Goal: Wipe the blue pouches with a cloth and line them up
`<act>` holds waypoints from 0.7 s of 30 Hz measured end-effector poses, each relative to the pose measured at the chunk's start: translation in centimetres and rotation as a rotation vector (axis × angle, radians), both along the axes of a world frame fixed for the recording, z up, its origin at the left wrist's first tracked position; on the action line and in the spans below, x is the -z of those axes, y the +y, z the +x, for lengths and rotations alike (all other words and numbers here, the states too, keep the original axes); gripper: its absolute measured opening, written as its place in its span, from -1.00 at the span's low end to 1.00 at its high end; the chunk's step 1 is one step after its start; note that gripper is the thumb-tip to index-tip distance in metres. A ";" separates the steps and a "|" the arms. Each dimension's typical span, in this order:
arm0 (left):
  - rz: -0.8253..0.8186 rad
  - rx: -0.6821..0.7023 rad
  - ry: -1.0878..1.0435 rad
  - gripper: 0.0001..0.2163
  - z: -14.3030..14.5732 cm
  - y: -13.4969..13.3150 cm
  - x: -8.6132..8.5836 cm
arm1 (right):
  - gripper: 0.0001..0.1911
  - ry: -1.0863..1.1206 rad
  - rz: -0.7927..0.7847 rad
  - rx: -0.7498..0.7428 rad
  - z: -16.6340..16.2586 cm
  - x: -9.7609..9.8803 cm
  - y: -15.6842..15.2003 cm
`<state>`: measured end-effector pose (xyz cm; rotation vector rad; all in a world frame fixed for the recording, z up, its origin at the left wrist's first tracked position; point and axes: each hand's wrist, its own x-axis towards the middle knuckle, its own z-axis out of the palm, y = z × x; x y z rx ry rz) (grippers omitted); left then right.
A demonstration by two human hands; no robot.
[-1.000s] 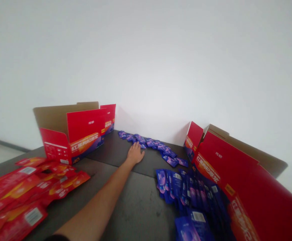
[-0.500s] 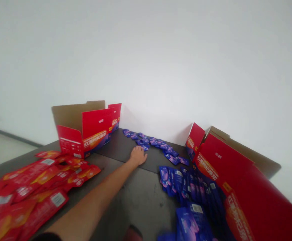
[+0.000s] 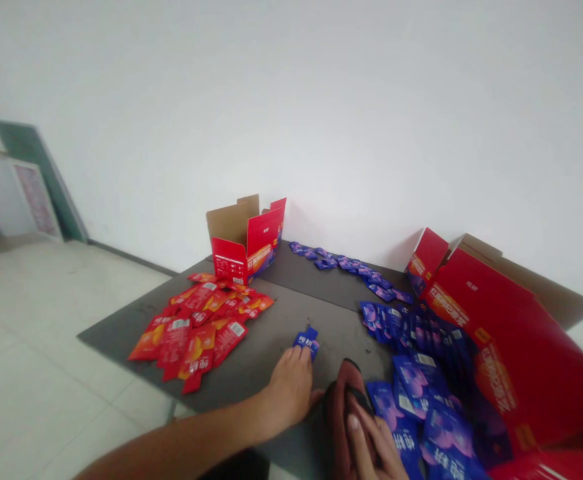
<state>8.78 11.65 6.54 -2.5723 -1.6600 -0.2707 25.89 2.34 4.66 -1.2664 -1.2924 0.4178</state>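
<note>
My left hand (image 3: pixel 291 385) is closed on a blue sachet (image 3: pixel 306 341) just above the grey table (image 3: pixel 291 307); the sachet's printed end sticks out beyond my fingers. To its right, my right hand (image 3: pixel 371 443) grips a reddish-brown cloth (image 3: pixel 342 420) with dark trim, folded or bunched up. Just right of that hand lies a pile of blue sachets (image 3: pixel 421 377), printed with pink shapes. A line of further blue sachets (image 3: pixel 354 265) runs along the back of the table by the wall.
Red pouches (image 3: pixel 211 307) lie heaped on the left side of the table. Behind them stands an open red carton (image 3: pixel 229 259) with its flaps up. A larger open red carton (image 3: pixel 516 333) borders the right side. Pale floor (image 3: pixel 96 320) lies beyond the left edge.
My left hand has drawn back from the row of sachets towards me, now holding one. My right hand and the reddish-brown cloth have come into fuller view. More floor shows at left.
</note>
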 end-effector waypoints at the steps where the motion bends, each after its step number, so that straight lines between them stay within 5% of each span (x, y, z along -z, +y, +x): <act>1: 0.014 -0.010 -0.050 -0.41 -0.7 -1.8 0.3 | -0.64 -0.002 -0.020 -0.004 0.1 0.2 0.1; 10: 0.042 0.038 -0.271 -0.21 -6.3 -11.3 2.0 | -0.53 -0.005 -0.151 -0.021 0.0 -0.7 0.0; 16: 0.050 0.154 -0.238 -0.28 -8.1 -12.7 3.1 | -0.57 -0.081 -0.191 -0.075 -0.5 -1.6 0.4; 21: 0.091 0.192 -0.194 -0.44 -8.9 -11.7 3.8 | -0.65 -0.334 -0.117 -0.099 -1.9 -4.7 1.5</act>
